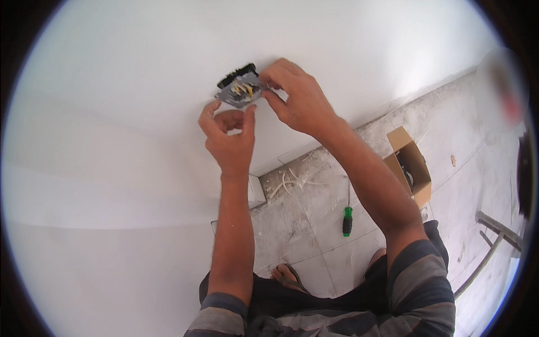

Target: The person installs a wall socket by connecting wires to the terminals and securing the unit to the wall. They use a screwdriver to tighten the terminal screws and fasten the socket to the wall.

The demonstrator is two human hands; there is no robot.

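Against the white wall (140, 62), above the middle of the view: grey fitting (233, 96), tilted, with yellowish parts bunched at its centre; cannot tell whether touching the wall or just in front of it.
Black piece (236, 76): directly behind the upper edge of the grey fitting, partly hidden by it.
Left hand (229, 132): below the fitting, with thumb and forefinger wide apart, tips at its lower edge and left corner; cannot tell whether gripping or only steadying.
Right hand (300, 98): at the right end of the fitting, with fingers narrow, thumb and forefinger closed on that edge.
Sleeves: striped dark and grey, short, above bare forearms.
Floor (306, 224): pale tiles, dusty and smeared, dirtier along the foot of the wall.
Screwdriver (347, 222): lying on the tiles between the forearms, with green-and-black handle toward the feet and thin shaft toward the wall.
Cable pieces (286, 182): whitish, loosely strewn near the wall corner.
Cardboard box (400, 139): open, just beyond the right forearm, with something dark and white inside, too shadowed to name.
Long-handled tool (499, 230): at far right, with a crosswise head.
White container (497, 84): upper right, blurred, with a red patch.
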